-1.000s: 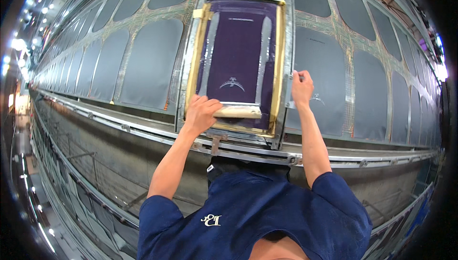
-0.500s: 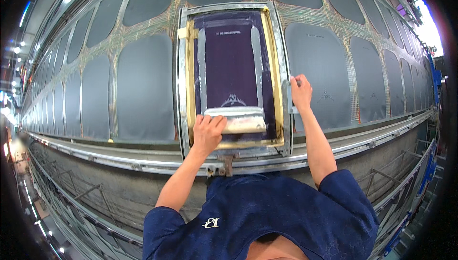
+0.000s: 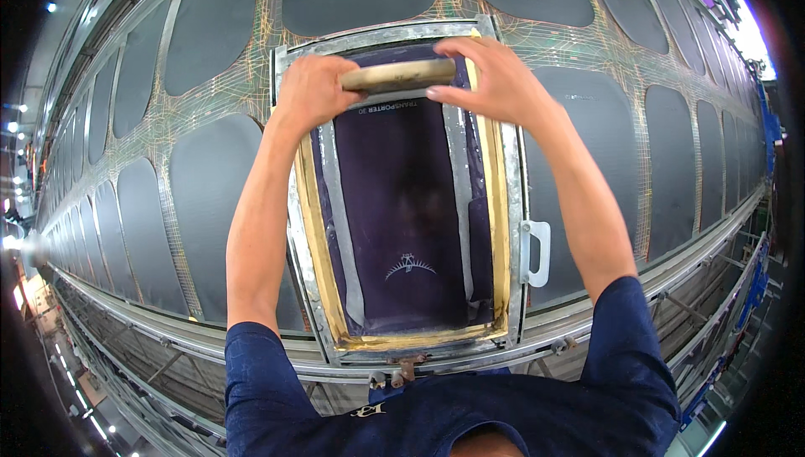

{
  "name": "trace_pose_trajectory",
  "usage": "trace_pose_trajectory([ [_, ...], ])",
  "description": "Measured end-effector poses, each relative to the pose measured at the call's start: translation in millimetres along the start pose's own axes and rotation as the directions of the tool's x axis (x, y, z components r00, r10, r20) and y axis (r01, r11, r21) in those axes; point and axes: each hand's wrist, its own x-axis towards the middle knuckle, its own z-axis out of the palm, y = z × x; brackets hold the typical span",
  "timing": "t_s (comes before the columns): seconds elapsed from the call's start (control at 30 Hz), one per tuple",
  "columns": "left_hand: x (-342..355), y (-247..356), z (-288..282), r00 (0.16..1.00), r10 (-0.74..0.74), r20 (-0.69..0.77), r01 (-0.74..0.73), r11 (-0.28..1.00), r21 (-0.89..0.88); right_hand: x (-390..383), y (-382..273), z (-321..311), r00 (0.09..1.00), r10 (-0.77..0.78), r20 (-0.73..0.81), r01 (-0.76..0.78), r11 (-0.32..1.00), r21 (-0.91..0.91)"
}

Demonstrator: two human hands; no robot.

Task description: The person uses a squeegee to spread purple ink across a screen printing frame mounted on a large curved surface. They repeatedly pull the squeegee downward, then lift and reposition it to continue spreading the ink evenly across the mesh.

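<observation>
My left hand is closed round the left end of a squeegee with a pale wooden handle. The squeegee lies crosswise over the far end of a dark purple printing screen. Around the squeegee's right end, my right hand is open, thumb on the near side and fingers on the far side; a gap shows between its palm and the wood. Grey strips run down both sides of the screen, and a small pale arched emblem shows at its near end. Yellow tape lines the screen's metal frame.
A white handle juts from the frame's right side. Rows of dark grey rounded panels lie on the long table, with coloured, streaked strips between them. A metal rail with clamps runs along the near edge.
My left hand has carried the squeegee from the screen's near end to its far end. My right hand has left the frame's right-side handle and come to the squeegee's right end.
</observation>
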Motion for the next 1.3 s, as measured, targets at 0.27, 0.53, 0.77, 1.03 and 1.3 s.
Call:
trace_pose_trajectory([
  [0.27, 18.6, -12.1, 21.4, 1.000, 0.009, -0.021, -0.006, 0.985, 0.173, 58.7, 20.8, 45.3, 0.957, 0.045, 0.286, 0.050, 0.947, -0.316],
  [0.53, -102.6, 36.2, 44.1, 0.998, 0.014, -0.056, -0.009, 0.996, 0.086, -57.4, -39.8, 57.4, 0.960, 0.068, 0.273, 0.000, 0.971, -0.240],
  [0.77, -300.0, 110.9, 100.1, 0.987, 0.096, -0.126, -0.093, 0.995, 0.025, -255.5, -144.2, 64.8, 0.964, 0.085, 0.253, -0.055, 0.990, -0.126],
  [1.03, -358.3, 144.5, 96.3, 0.983, 0.101, -0.157, -0.091, 0.994, 0.067, -264.7, -90.6, 33.8, 0.848, 0.404, -0.342, -0.475, 0.866, -0.155],
  [1.3, -366.4, 132.9, 97.4, 0.976, 0.114, -0.188, -0.097, 0.990, 0.101, -262.1, -41.9, 39.9, 0.636, 0.698, -0.328, -0.712, 0.695, 0.097],
])
